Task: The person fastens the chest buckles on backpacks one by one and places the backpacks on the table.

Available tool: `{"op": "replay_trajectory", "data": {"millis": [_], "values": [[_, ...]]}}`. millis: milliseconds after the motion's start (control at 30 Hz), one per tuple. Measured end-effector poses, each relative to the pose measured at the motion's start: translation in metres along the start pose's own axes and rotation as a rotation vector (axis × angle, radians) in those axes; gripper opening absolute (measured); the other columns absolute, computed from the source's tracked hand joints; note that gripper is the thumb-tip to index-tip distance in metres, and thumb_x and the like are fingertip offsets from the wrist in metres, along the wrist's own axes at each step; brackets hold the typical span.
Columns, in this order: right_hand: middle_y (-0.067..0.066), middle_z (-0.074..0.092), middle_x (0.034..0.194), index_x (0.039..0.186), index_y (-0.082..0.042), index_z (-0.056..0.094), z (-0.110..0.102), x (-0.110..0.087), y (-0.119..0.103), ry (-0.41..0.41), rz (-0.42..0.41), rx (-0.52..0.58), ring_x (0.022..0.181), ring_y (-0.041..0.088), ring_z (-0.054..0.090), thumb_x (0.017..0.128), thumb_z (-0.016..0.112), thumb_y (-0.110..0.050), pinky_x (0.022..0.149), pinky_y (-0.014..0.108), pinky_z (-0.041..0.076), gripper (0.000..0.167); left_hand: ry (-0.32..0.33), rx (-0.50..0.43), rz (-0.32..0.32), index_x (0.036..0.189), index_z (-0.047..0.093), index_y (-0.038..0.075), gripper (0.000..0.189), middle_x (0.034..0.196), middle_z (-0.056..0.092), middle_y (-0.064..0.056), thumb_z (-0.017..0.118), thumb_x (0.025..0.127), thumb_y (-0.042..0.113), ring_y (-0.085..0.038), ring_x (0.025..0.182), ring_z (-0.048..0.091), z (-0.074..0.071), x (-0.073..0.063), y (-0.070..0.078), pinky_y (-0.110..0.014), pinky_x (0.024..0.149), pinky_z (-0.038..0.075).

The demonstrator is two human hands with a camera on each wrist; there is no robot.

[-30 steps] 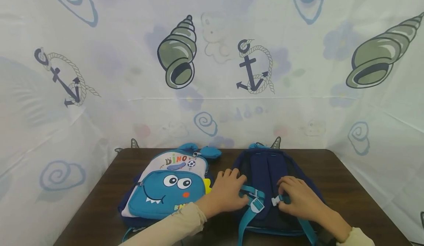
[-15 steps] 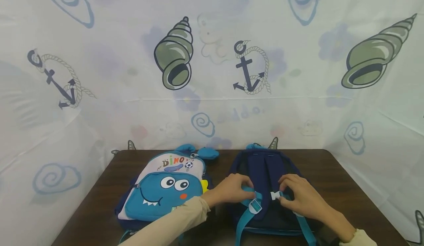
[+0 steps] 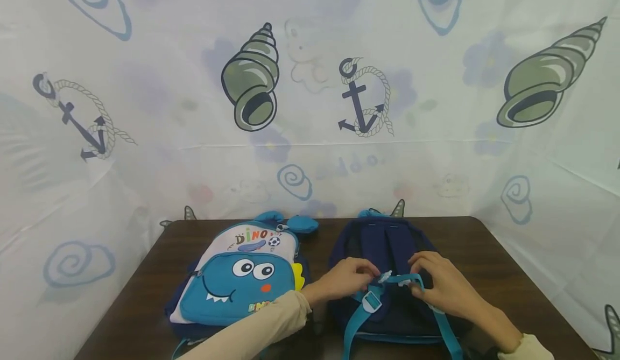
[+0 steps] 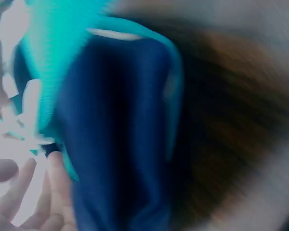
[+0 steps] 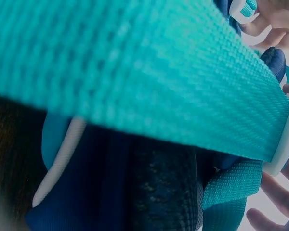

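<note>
A navy backpack (image 3: 389, 236) lies back side up, its shoulder straps facing me. Over its middle, my left hand (image 3: 344, 280) pinches at a small white buckle (image 3: 385, 277) on a thin turquoise chest strap (image 3: 399, 278). On the right, my right hand (image 3: 448, 286) holds the other end of this strap between thumb and fingers, with another white piece just under it. A broad turquoise webbing strap (image 5: 149, 72) crosses close before the right wrist view. The left wrist view is blurred, with fingers (image 4: 60, 187) beside the navy fabric; the exact fingertip contact is partly hidden.
To the left lies a second backpack (image 3: 242, 287), blue and white with a dinosaur face. Both are on a dark wooden table (image 3: 489, 252). A white cloth (image 3: 310, 107) printed with shells and anchors hangs behind. A white strap adjuster (image 3: 372, 302) sits below my left hand.
My left hand has moved from the left strap toward the middle and taken hold by the white buckle. The chest strap now spans between the hands. My right hand stays nearly in place.
</note>
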State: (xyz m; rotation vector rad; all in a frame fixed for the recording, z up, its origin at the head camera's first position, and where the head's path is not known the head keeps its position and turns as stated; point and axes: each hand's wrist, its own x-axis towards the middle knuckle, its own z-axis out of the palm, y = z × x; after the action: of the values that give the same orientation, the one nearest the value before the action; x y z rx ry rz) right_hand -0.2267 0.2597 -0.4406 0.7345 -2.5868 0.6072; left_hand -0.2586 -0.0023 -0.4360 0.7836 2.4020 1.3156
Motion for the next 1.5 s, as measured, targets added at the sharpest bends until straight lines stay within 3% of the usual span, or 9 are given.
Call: {"op": "replay_trajectory", "data": {"millis": [133,300,400,600,800,1033,1233,1500], "values": [[0.004,0.067,0.113,0.083,-0.028,0.06,-0.001,-0.001,0.001,0.01,-0.009,0.015,0.111,0.035,0.061,0.071,0.082,-0.009,0.089,0.06,0.051,0.031,0.033,0.249,0.118,0.126,0.065,0.01,0.038,0.117,0.067,-0.005,0.069,0.091,0.024,-0.007,0.096,0.063,0.01,0.006,-0.001,-0.018,0.076,0.05],[0.004,0.066,0.114,0.083,-0.029,0.059,-0.001,-0.003,0.002,0.003,-0.015,0.026,0.11,0.035,0.061,0.073,0.08,-0.01,0.087,0.059,0.051,0.031,-0.008,0.268,0.191,0.13,0.064,0.009,0.036,0.12,0.07,-0.003,0.066,0.095,0.02,-0.001,0.085,0.065,0.014,0.012,0.0,-0.014,0.072,0.051],[0.003,0.066,0.114,0.083,-0.029,0.06,-0.002,-0.004,0.002,-0.018,0.011,0.02,0.111,0.034,0.06,0.074,0.08,-0.012,0.089,0.06,0.05,0.029,-0.024,0.269,0.199,0.126,0.068,0.01,0.031,0.112,0.072,0.0,0.065,0.096,0.018,0.004,0.076,0.059,0.012,0.013,0.0,-0.012,0.066,0.049],[0.002,0.066,0.115,0.082,-0.027,0.06,-0.01,-0.004,0.005,-0.03,0.061,-0.032,0.115,0.033,0.058,0.075,0.08,-0.016,0.093,0.063,0.044,0.024,0.049,0.413,0.215,0.124,0.07,0.012,0.03,0.106,0.071,0.002,0.068,0.095,0.021,0.002,0.08,0.058,-0.001,0.01,-0.002,-0.013,0.068,0.048],[0.001,0.066,0.114,0.081,-0.027,0.059,-0.017,-0.005,0.011,-0.021,0.018,-0.119,0.114,0.031,0.057,0.073,0.079,-0.019,0.096,0.061,0.04,0.023,0.055,0.496,0.208,0.121,0.071,0.012,0.03,0.103,0.071,0.002,0.069,0.094,0.024,0.0,0.079,0.057,-0.012,0.005,0.003,-0.013,0.067,0.047],[0.002,0.068,0.112,0.083,-0.026,0.06,-0.027,-0.007,0.018,-0.015,0.07,-0.058,0.114,0.034,0.06,0.078,0.079,-0.017,0.095,0.062,0.042,0.021,0.096,0.576,0.191,0.115,0.072,0.014,0.027,0.097,0.067,0.002,0.069,0.09,0.024,-0.001,0.072,0.054,-0.021,0.001,0.01,-0.012,0.059,0.046],[0.002,0.069,0.11,0.087,-0.025,0.06,-0.028,-0.007,0.019,-0.014,0.103,0.053,0.111,0.037,0.061,0.081,0.079,-0.016,0.088,0.064,0.048,0.022,0.088,0.644,0.195,0.113,0.074,0.015,0.026,0.096,0.067,0.003,0.07,0.089,0.025,-0.002,0.072,0.052,-0.018,0.003,0.011,-0.013,0.057,0.044],[-0.008,0.07,0.102,0.09,-0.026,0.063,-0.018,0.002,0.009,0.002,0.012,0.014,0.101,0.018,0.064,0.079,0.081,-0.014,0.085,0.046,0.053,0.025,0.066,0.735,0.248,0.116,0.073,0.019,0.026,0.099,0.068,0.004,0.071,0.092,0.028,-0.004,0.078,0.052,-0.008,0.008,0.018,-0.014,0.06,0.043]]}}
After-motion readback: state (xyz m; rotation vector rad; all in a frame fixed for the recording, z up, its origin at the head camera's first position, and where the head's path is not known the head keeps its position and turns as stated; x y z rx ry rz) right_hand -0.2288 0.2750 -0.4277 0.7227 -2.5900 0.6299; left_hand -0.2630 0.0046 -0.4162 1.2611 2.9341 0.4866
